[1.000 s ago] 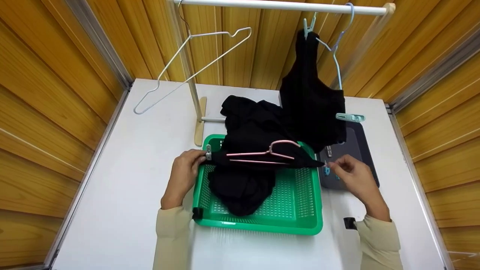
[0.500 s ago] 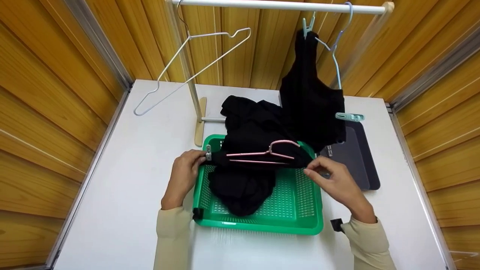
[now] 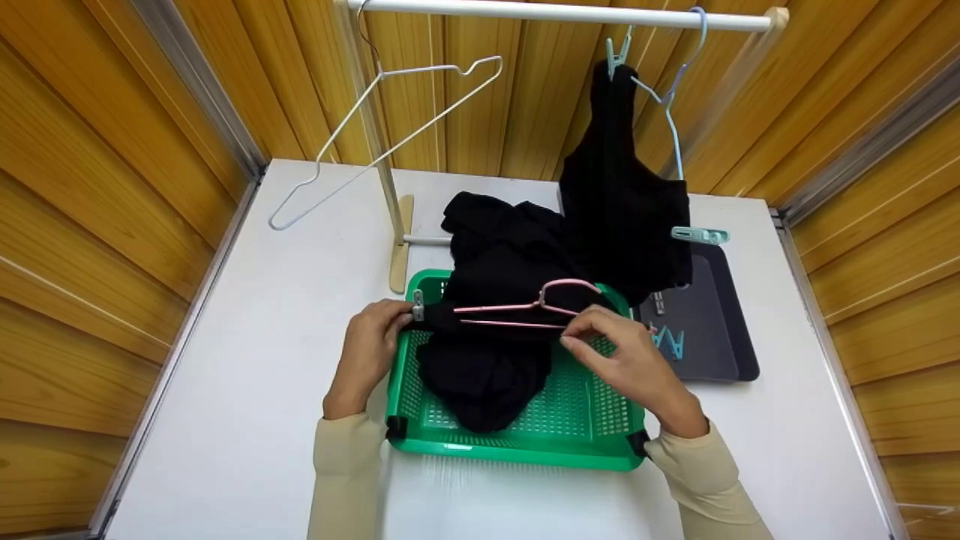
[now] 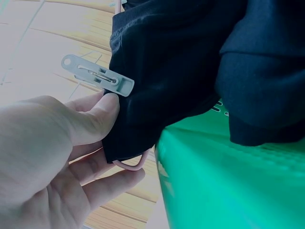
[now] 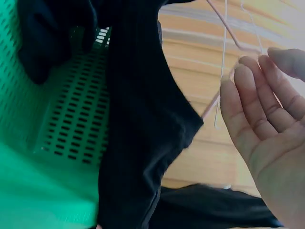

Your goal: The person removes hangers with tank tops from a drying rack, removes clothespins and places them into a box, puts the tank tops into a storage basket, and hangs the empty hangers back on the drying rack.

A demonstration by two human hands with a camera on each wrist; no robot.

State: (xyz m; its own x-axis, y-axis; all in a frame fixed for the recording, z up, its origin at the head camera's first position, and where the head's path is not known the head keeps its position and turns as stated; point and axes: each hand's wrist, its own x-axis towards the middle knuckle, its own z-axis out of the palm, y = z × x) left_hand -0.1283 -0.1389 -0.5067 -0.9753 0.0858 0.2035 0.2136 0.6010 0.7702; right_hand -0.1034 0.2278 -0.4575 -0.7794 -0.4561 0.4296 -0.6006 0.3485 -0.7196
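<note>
A black top (image 3: 495, 270) lies across the green basket (image 3: 517, 454) with a pink hanger (image 3: 499, 308) through it. At its left end, my left hand (image 3: 367, 341) pinches the cloth between thumb and fingers. Just above my left thumb, a grey clothespin (image 4: 100, 76) is clipped on the edge. The hanger's pink end loop (image 4: 133, 164) pokes out below the cloth. My right hand (image 3: 622, 356) is over the basket's right side, beside the hanger's bar. In the right wrist view its fingers are loosely extended near the hanger, with nothing visibly gripped.
Behind stands a white rack rail (image 3: 562, 9). An unladen white hanger (image 3: 390, 150) hangs left; a black garment (image 3: 622, 180) with light-blue clothespins hangs right. A dark tray (image 3: 712, 300) with several clothespins lies at right. Another black cloth (image 3: 484, 382) sits inside the basket.
My right hand has moved left from the garment's right end to near the hanger's middle, uncovering blue clothespins on the tray. My left hand keeps its pinch in the same place.
</note>
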